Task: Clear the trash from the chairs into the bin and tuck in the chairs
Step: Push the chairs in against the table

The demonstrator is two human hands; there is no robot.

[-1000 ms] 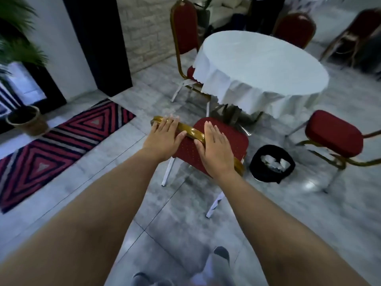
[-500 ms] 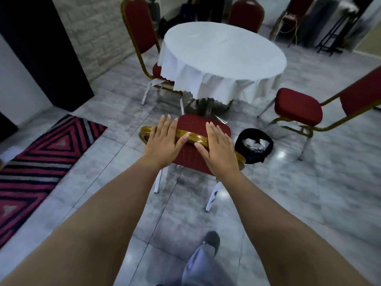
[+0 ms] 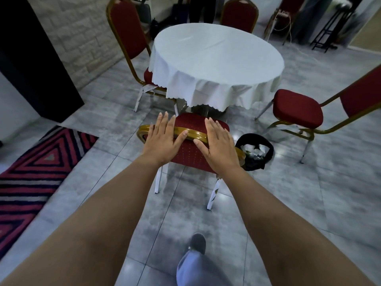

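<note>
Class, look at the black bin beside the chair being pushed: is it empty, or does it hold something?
It holds something: crumpled white trash shows inside the black bin, which stands on the floor.

This looks like a banquet or function hall. A round tabletop (image 3: 216, 58) draped in a white scalloped tablecloth (image 3: 206, 93) stands in the middle, ringed by red padded banquet chairs with gold metal frames: one near (image 3: 191, 145), one on the left (image 3: 132, 38), one on the right (image 3: 299, 108), one on the far side (image 3: 239, 15). The floor (image 3: 309, 203) is polished grey marble-look tile, a pale stone-block wall (image 3: 82, 38) runs along the left, and a red, black and white patterned rug (image 3: 35, 172) lies near it.
</note>
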